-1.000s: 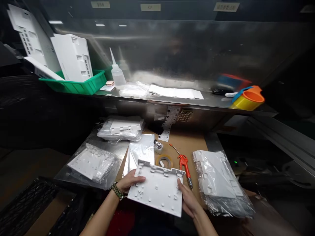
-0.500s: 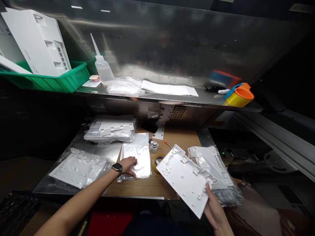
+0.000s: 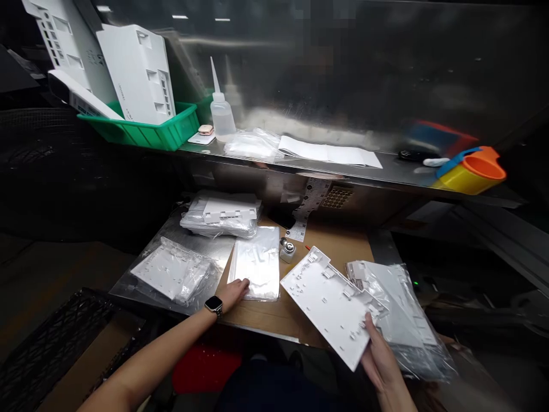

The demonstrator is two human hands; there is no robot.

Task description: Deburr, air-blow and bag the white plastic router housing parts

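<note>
My right hand (image 3: 380, 355) grips the lower right edge of a white plastic housing panel (image 3: 328, 309), thumb on its inner face. Small clips and ribs cover that face, and the panel is tilted above the table. My left hand (image 3: 234, 293), with a watch (image 3: 213, 306) on the wrist, has its fingers drawn together at the near left corner of a stack of clear plastic bags (image 3: 259, 263). The fingertips seem to pinch the bag edge; the stack lies flat on the cardboard (image 3: 257, 315).
Bagged white panels lie at left (image 3: 171, 272), behind (image 3: 227, 214) and at right (image 3: 394, 309). A small metal-capped jar (image 3: 288, 252) stands beyond the bags. The shelf above holds a green bin (image 3: 150, 134), a squeeze bottle (image 3: 223, 120) and a yellow-orange tape dispenser (image 3: 472, 171).
My left hand has slid from the top of the bag stack to its near left corner, its fingers closing. The panel stays in my right hand. The view has turned left.
</note>
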